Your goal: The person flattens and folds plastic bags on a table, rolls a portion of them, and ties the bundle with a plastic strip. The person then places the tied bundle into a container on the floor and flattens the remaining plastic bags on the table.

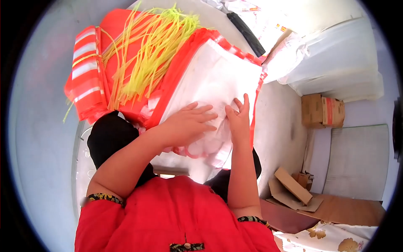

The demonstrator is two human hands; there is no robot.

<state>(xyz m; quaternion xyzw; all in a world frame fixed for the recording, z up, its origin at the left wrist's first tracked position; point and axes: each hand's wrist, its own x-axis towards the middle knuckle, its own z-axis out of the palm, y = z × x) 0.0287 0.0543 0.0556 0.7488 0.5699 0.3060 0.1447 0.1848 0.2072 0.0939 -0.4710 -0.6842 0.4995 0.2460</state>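
A stack of white sheets with orange-red edges (210,71) lies across my lap. My left hand (191,123) rests palm down on its lower part, fingers spread. Just to the right, my right hand (239,117) is over the same white surface, with thumb and fingers apart and nothing visible between them. Beyond my left hand, a loose bunch of yellow-green strips (157,54) is spread over orange-red material (113,21). At the far left is a folded red-and-white striped bundle (87,69) with a thin yellow strip around it.
A dark bar-shaped object (246,34) lies behind the stack. Translucent plastic sheeting (340,59) hangs at the upper right, above a cardboard box (322,111). Flattened cardboard (292,189) lies on a brown surface (348,208) at the lower right, near a floral cloth (323,241).
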